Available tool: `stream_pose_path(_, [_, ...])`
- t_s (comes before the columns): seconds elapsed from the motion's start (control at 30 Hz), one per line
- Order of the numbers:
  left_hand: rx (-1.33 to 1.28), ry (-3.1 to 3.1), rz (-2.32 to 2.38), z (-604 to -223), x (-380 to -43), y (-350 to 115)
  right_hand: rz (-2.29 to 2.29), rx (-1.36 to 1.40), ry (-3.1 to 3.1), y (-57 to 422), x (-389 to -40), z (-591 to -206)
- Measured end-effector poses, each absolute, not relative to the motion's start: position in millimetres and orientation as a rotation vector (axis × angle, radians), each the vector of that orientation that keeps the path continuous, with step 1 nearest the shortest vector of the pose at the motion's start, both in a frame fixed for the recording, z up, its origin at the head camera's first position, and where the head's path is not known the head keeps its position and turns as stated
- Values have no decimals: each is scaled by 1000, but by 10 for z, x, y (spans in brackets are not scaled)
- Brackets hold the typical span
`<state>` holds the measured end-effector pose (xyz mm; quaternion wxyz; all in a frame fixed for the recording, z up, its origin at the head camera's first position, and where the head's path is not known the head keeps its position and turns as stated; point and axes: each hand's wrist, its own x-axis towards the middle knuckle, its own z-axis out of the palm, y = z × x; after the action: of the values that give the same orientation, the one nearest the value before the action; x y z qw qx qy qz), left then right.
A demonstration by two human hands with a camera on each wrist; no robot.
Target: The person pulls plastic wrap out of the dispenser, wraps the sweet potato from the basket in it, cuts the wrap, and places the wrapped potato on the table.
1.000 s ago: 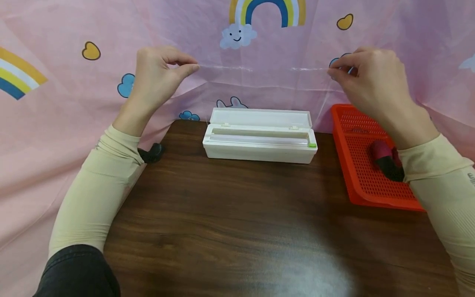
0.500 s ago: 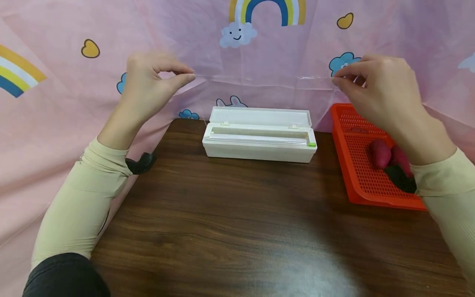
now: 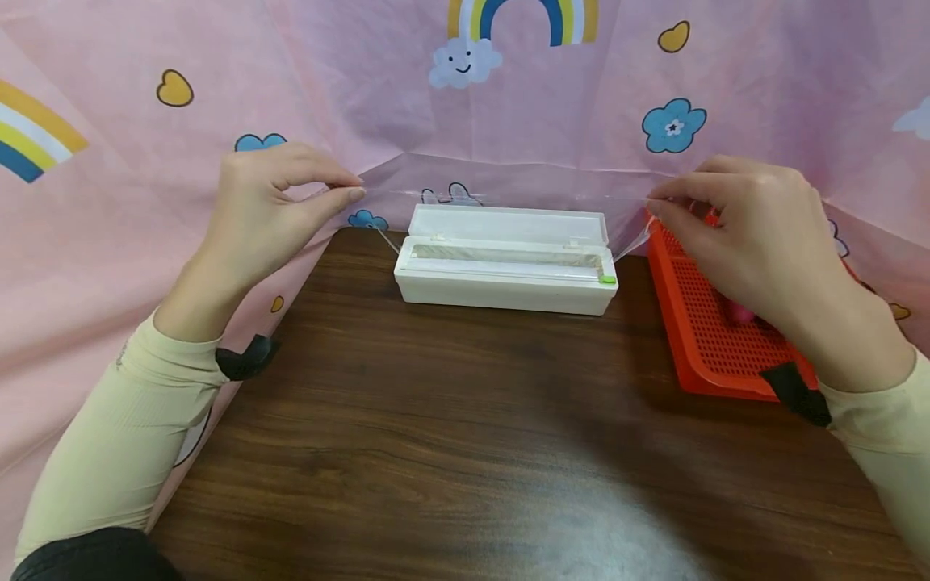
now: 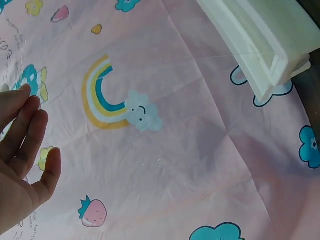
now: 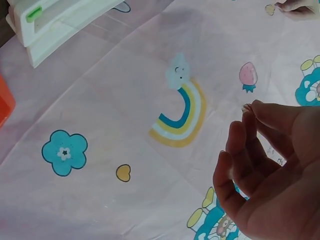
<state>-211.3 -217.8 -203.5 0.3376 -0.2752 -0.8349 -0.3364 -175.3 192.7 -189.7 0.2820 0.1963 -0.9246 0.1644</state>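
Note:
A sheet of clear cling film [image 3: 634, 240] stretches between my two hands and runs back toward the white cling film dispenser [image 3: 501, 297]. My left hand [image 3: 272, 214] pinches one corner of the film between thumb and fingertips, in the air left of the dispenser. On the other side, my right hand [image 3: 748, 230] pinches the opposite corner, above the red basket's far end. The dispenser's lid [image 3: 508, 225] stands raised, and a green slider [image 3: 607, 279] sits at its right end. The film is so transparent that most of its outline cannot be made out.
Right of the dispenser, a red plastic basket [image 3: 697, 355] lies partly under my right arm, with a dark pink item [image 3: 739, 313] in it. A pink patterned cloth [image 3: 552, 105] hangs behind the brown wooden table [image 3: 465, 420].
Both hands have come down and nearer, spreading slightly apart, with the film still pinched between them. The film edge has dropped to just above the raised lid. The dispenser has stayed in place.

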Motion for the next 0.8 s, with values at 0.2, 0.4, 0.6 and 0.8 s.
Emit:
stream_pose_path(0.2, [-821,-2159,-837,-2117,-1948,-2246,448,580,-2441,1915,-1622,-1982])
stream_pose_path(0.4, [-871,-2118,-850,-2256,-1760,-2299,473,634,-2449,1898,-1435,-2102])
stream_pose_path(0.6, [-931,-2046,-880,-2434,-1623,-2351,481,720,-2423,1874,-1260,-2263])
stream_pose_path(0.8, [-1013,-2046,-825,-2630,-1486,-2383,485,779,-2413,1883,-1091,-2479])
